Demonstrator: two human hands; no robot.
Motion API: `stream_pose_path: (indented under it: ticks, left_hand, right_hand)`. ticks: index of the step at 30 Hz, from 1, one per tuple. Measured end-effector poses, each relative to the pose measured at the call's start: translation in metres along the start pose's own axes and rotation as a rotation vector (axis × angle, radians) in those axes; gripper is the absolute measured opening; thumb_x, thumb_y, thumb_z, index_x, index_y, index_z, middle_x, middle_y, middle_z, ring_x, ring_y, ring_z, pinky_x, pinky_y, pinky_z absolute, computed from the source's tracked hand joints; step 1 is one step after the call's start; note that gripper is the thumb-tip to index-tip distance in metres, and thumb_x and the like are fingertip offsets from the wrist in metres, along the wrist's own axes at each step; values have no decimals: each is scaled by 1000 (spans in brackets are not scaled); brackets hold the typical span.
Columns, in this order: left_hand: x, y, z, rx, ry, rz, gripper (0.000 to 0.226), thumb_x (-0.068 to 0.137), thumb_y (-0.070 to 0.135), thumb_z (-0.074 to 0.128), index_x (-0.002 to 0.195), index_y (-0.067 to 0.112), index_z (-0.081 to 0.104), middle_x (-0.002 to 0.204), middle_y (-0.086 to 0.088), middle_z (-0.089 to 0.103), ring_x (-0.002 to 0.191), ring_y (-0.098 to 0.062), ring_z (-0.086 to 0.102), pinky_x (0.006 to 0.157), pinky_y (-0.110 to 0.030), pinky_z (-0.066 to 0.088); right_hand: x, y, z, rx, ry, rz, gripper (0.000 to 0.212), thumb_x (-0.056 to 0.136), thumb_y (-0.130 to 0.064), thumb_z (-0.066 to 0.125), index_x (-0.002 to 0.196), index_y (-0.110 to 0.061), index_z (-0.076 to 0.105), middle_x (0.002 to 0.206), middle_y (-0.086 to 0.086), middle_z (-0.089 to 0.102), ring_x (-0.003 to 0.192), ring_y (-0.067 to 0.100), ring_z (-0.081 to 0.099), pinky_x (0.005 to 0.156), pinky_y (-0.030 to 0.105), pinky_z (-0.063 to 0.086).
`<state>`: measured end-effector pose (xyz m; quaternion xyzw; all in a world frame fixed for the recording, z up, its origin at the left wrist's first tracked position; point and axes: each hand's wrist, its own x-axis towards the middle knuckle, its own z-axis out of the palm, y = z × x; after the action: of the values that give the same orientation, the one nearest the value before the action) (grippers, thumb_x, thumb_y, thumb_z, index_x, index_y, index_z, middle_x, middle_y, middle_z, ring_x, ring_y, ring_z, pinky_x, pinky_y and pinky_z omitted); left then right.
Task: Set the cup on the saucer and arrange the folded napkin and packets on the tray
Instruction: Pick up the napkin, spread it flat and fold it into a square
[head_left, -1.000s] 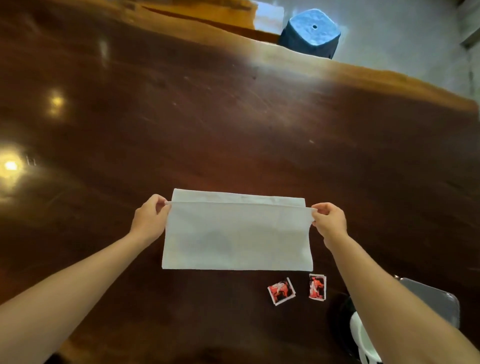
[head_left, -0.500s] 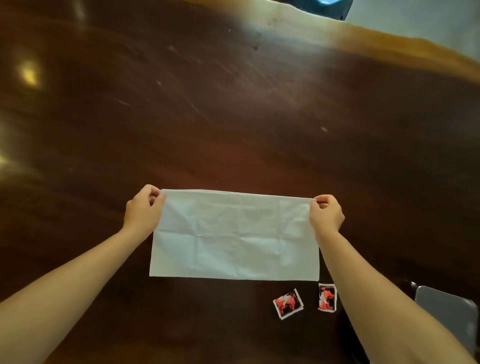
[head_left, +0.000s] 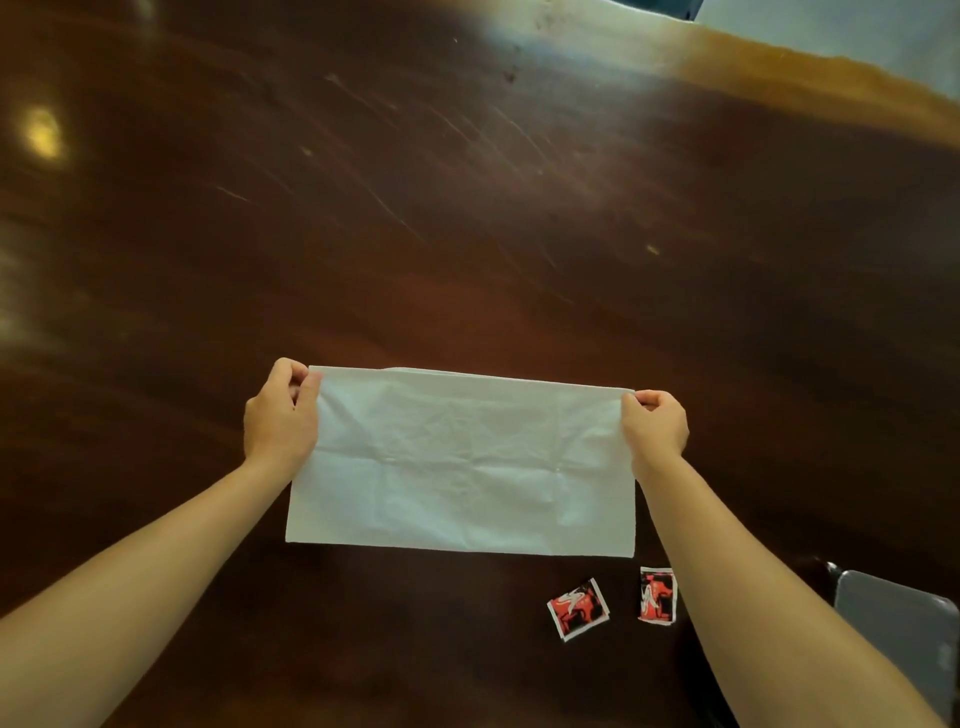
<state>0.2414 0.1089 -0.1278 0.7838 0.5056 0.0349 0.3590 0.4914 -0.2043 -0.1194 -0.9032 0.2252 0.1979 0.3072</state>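
Observation:
A white napkin (head_left: 462, 462) lies folded in half as a wide rectangle on the dark wooden table (head_left: 467, 208). My left hand (head_left: 282, 415) pinches its far left corner and my right hand (head_left: 655, 423) pinches its far right corner. Two small red and white packets lie just in front of the napkin: one (head_left: 577, 609) tilted, the other (head_left: 657, 594) upright beside my right forearm. A grey tray (head_left: 898, 623) shows its corner at the lower right edge. The cup and saucer are out of view.
The table's lighter far edge (head_left: 779, 67) runs across the top right, with pale floor beyond it. Lamp glare spots sit on the left of the tabletop. Scratches mark the wood beyond the napkin.
The upper layer of the napkin came forward to meet the far edge, closing the fold. The view tilted down and nearer; the blue stool and white cup left the frame.

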Motion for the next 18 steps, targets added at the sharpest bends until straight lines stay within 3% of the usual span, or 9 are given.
stream_pose_path:
  ticks: [6,8,11,13,15,18]
  left_hand:
    - [-6,13,-8,-85,118,61,13,99,35,56,106,24,54,105,-4,58,88,-17,54,68,-24,43]
    - [-10,14,-11,83,162,251,20,98,30,56,114,18,57,115,-8,55,102,-23,49,82,-29,41]
    - [-22,17,-6,338,21,624,38,96,32,50,126,10,57,128,-15,56,118,-34,51,94,-43,44]
    - [-35,17,6,507,-142,781,54,97,38,43,139,6,52,144,-21,51,135,-40,46,105,-52,43]
    - [-45,15,19,668,-273,856,62,99,40,36,148,3,43,156,-22,39,146,-41,33,115,-54,34]
    - [-38,15,25,695,-175,782,54,101,32,40,147,4,45,153,-21,44,142,-42,39,110,-57,36]
  right_hand:
    - [-8,-6,-10,103,2,10,11,93,-32,63,98,-24,58,102,2,65,92,19,62,77,38,57]
    - [-17,-6,-10,37,86,-108,15,94,-30,61,107,-23,57,114,3,61,102,20,57,81,36,53]
    - [-49,-7,6,-142,159,-442,27,93,-21,60,119,-12,62,121,12,60,112,31,52,93,47,49]
    - [-88,-7,29,-173,-9,-708,31,91,-11,64,121,-2,64,121,20,63,114,40,55,99,54,44]
    - [-127,-2,56,-322,-219,-928,39,91,-12,65,128,-2,62,130,21,61,126,42,53,105,55,42]
    - [-160,4,86,-470,-394,-1047,47,98,-22,57,144,-14,48,153,13,44,148,35,28,117,52,28]
